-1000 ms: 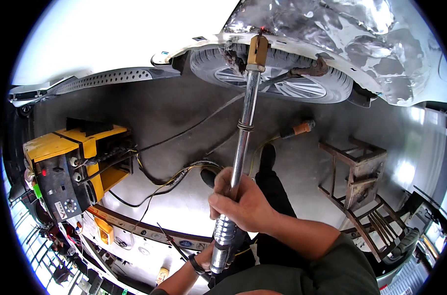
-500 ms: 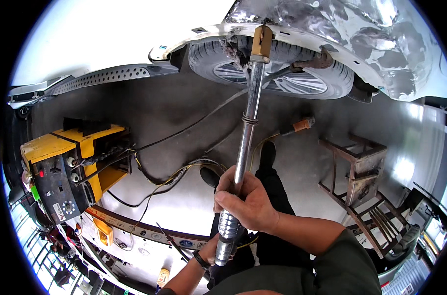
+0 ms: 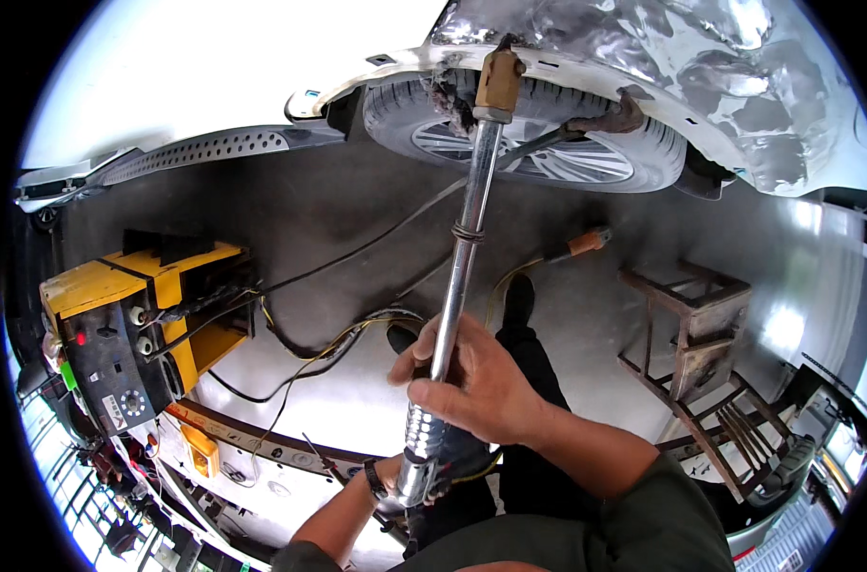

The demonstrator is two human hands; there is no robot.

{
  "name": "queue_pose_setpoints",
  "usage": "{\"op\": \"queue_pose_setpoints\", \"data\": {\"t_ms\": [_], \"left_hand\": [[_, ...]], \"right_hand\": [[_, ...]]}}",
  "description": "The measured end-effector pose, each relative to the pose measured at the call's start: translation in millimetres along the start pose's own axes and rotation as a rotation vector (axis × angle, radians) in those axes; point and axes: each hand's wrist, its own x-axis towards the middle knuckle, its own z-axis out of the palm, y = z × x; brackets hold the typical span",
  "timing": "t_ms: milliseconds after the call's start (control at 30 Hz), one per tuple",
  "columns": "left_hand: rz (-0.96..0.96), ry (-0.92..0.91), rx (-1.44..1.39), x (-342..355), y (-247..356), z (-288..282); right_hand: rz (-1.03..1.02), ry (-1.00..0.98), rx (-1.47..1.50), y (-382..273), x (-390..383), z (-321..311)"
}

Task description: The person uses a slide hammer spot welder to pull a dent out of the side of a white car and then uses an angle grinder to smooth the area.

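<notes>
A long chrome slide-hammer puller (image 3: 469,205) slants up from my body, its brass-coloured head (image 3: 496,84) tipped with a dark tip against the lower edge of a scraped bare-metal car panel (image 3: 700,67) above the wheel (image 3: 414,124). My right hand (image 3: 471,381) is closed loosely round the shaft over the ribbed sliding weight, thumb lying across it. My left hand (image 3: 400,477) grips the lower end of the tool, partly hidden behind it. A clamp (image 3: 612,124) with a thick cable hangs at the wheel arch.
A yellow machine (image 3: 104,281) with cables stands at the left. A wooden stool (image 3: 695,334) is at the right. A tool with an orange body (image 3: 584,241) lies on the floor beside my foot. A loose panel (image 3: 271,448) with a yellow item lies at lower left.
The lower part of the tool and both hands have swung a little left since half a second ago. My right fingers have loosened slightly around the shaft.
</notes>
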Motion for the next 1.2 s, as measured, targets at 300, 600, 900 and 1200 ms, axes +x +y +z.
{"op": "queue_pose_setpoints", "data": {"t_ms": [300,600,900,1200], "left_hand": [[0.911,0.908,0.159,49.3,-29.8,51.0],[0.108,-0.18,0.058,31.7,-17.8,-17.5],[0.477,0.47,0.047,37.2,-34.4,27.3],[0.302,0.183,-0.071,15.3,-30.4,42.2]], "right_hand": [[0.04,0.12,-0.074,13.0,0.7,-9.6],[-0.029,0.06,-0.16,1.0,-9.3,-4.5],[-0.019,0.101,-0.127,10.9,-12.4,-12.0],[0.019,0.027,-0.071,-1.3,-4.8,-7.6]]}}
